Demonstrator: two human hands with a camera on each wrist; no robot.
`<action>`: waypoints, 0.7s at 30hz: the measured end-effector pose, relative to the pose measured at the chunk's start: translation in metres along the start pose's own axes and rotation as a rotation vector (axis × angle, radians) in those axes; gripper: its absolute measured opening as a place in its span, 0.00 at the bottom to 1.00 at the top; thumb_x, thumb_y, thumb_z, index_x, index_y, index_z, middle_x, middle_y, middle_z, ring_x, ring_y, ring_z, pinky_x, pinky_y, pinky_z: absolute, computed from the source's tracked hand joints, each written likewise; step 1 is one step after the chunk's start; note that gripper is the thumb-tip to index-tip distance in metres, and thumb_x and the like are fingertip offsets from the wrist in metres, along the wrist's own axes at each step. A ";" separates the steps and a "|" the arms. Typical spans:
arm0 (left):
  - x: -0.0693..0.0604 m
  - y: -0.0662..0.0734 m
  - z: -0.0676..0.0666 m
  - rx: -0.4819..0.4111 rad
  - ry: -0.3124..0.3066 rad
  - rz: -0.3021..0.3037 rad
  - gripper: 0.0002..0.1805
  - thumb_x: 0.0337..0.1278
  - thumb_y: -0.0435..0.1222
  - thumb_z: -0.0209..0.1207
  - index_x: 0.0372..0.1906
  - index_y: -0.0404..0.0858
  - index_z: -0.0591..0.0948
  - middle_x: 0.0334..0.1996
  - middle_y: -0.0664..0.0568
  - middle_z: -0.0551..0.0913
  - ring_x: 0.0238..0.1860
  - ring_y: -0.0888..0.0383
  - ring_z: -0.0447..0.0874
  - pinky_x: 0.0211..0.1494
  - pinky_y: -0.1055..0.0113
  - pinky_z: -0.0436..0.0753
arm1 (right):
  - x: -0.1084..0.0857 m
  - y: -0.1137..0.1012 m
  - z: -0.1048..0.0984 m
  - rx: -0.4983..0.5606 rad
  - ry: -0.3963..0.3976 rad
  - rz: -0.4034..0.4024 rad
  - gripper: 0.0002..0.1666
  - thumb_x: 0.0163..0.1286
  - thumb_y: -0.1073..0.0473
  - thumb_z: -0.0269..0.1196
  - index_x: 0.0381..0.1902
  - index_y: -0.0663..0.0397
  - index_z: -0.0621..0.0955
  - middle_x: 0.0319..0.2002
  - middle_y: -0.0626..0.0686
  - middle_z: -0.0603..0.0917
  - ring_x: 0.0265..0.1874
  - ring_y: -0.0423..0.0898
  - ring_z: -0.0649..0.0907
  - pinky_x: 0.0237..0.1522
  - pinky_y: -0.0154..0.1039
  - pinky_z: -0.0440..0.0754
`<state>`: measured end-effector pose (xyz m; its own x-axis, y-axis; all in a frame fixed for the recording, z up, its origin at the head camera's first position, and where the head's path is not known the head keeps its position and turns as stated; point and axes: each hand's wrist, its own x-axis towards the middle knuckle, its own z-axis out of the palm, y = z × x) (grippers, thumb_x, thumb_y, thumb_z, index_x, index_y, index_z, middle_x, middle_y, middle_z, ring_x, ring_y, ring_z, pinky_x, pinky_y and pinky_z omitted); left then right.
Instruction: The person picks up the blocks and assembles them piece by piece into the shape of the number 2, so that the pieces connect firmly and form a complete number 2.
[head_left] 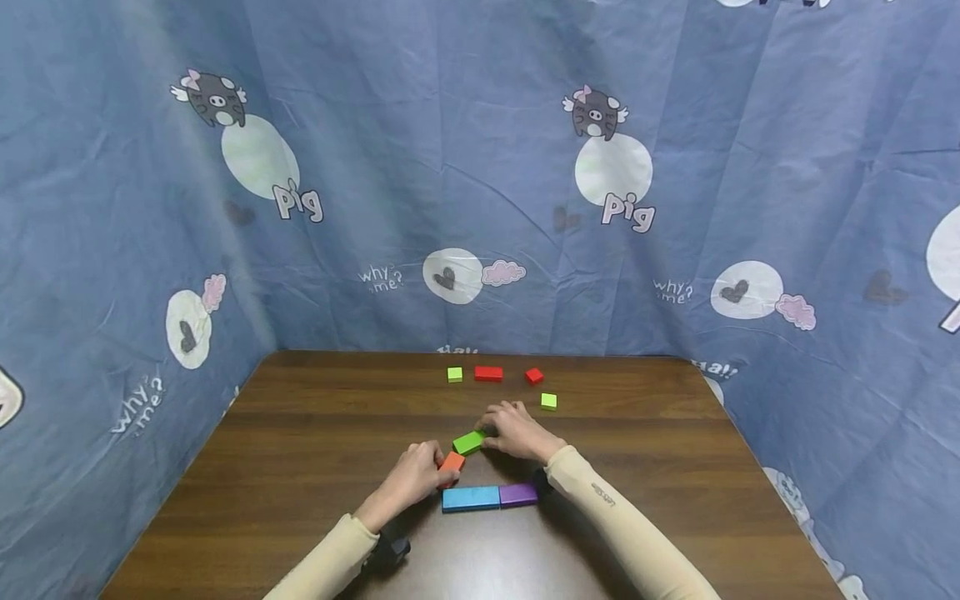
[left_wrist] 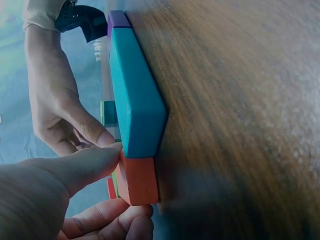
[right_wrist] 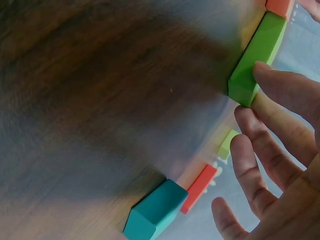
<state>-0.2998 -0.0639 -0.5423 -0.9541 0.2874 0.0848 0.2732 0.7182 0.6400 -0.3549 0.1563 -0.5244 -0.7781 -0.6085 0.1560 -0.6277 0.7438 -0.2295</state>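
Observation:
My left hand [head_left: 411, 481] pinches an orange block [head_left: 452, 467] between thumb and fingers, and the left wrist view shows this block [left_wrist: 142, 180] near the end of the blue block [left_wrist: 137, 100]. Just beyond it lies a longer green block [head_left: 468, 442], angled on the table. My right hand [head_left: 517, 432] holds the green block's far end with thumb and index finger, the other fingers spread loosely in the right wrist view. There the green block [right_wrist: 257, 60] meets the orange block [right_wrist: 279, 7] end to end. Nearer me, the blue block [head_left: 471, 499] and a purple block [head_left: 518, 495] form a straight row.
Farther back on the wooden table [head_left: 330, 417] are a lime cube [head_left: 455, 375], a red rectangular block [head_left: 489, 374], a small red block [head_left: 534, 376] and another lime cube [head_left: 549, 402]. A blue patterned cloth [head_left: 495, 183] hangs behind and along the sides.

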 end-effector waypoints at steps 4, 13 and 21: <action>0.000 0.001 -0.001 -0.014 -0.012 -0.003 0.16 0.47 0.40 0.71 0.27 0.34 0.76 0.19 0.54 0.74 0.15 0.63 0.70 0.16 0.70 0.69 | 0.000 0.000 -0.001 0.002 -0.004 0.001 0.15 0.60 0.52 0.69 0.45 0.47 0.85 0.46 0.47 0.83 0.51 0.48 0.78 0.55 0.51 0.66; 0.001 0.003 -0.001 -0.009 -0.008 0.000 0.16 0.46 0.39 0.71 0.27 0.34 0.76 0.18 0.54 0.75 0.14 0.63 0.70 0.16 0.70 0.69 | 0.000 0.001 -0.002 -0.004 -0.014 0.005 0.17 0.60 0.52 0.69 0.47 0.47 0.84 0.46 0.46 0.83 0.49 0.47 0.78 0.53 0.50 0.66; -0.001 0.005 -0.001 -0.013 -0.019 -0.013 0.16 0.47 0.39 0.71 0.28 0.34 0.76 0.18 0.54 0.75 0.16 0.63 0.70 0.17 0.70 0.70 | -0.001 0.004 -0.005 0.029 -0.018 0.013 0.25 0.58 0.51 0.71 0.54 0.47 0.81 0.51 0.46 0.83 0.52 0.48 0.77 0.54 0.51 0.65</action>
<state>-0.2977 -0.0617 -0.5385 -0.9551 0.2896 0.0619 0.2586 0.7138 0.6508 -0.3566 0.1614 -0.5204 -0.7856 -0.6036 0.1359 -0.6163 0.7438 -0.2589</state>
